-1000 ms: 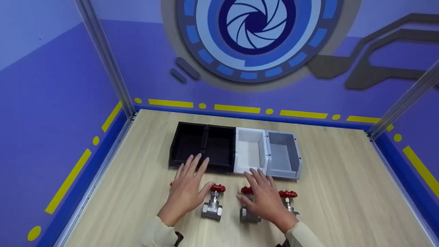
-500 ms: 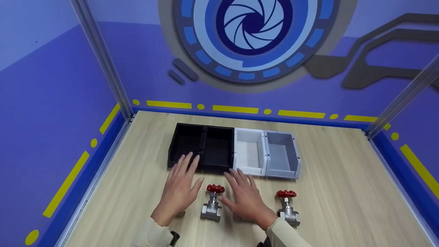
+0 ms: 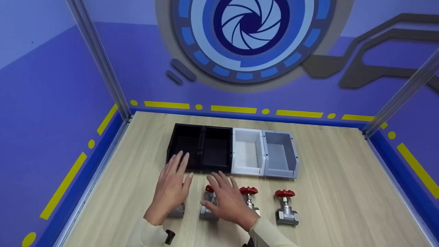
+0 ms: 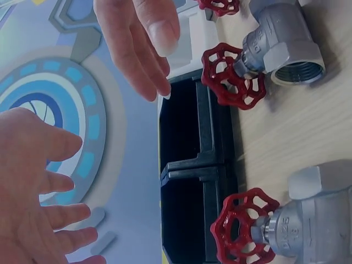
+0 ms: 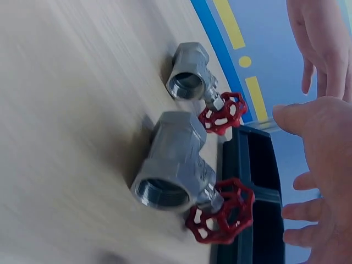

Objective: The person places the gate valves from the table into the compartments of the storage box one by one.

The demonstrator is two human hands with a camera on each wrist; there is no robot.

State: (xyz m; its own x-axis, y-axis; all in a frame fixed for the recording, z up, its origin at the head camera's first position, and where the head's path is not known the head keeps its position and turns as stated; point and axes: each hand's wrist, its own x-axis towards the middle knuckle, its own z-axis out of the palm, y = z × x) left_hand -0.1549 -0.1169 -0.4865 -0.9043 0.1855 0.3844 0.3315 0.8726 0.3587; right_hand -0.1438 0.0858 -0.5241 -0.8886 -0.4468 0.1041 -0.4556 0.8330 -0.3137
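Note:
Several metal gate valves with red handwheels stand in a row on the wooden table. My left hand (image 3: pixel 169 188), fingers extended, hovers over the leftmost valve (image 3: pixel 176 211) and hides most of it; its handwheel (image 4: pixel 242 228) shows in the left wrist view. Over the second valve (image 3: pixel 207 210) hangs my right hand (image 3: pixel 228 202), fingers spread and holding nothing. Just right of that hand is a third valve (image 3: pixel 251 197), partly covered by it. The rightmost valve (image 3: pixel 286 211) stands fully visible. In the right wrist view, a valve body (image 5: pixel 173 148) lies beside the right palm.
Behind the valves sits a joined row of bins: two black bins (image 3: pixel 216 169), a white bin (image 3: pixel 247 171) and a grey bin (image 3: pixel 281 172). Purple printed walls (image 3: pixel 137 61) with metal corner posts (image 3: pixel 103 58) enclose the wooden table (image 3: pixel 329 192).
My right hand has swept left, from over the two right-hand valves to the second valve from the left. My left hand has drifted slightly left. The valves and bins stay put.

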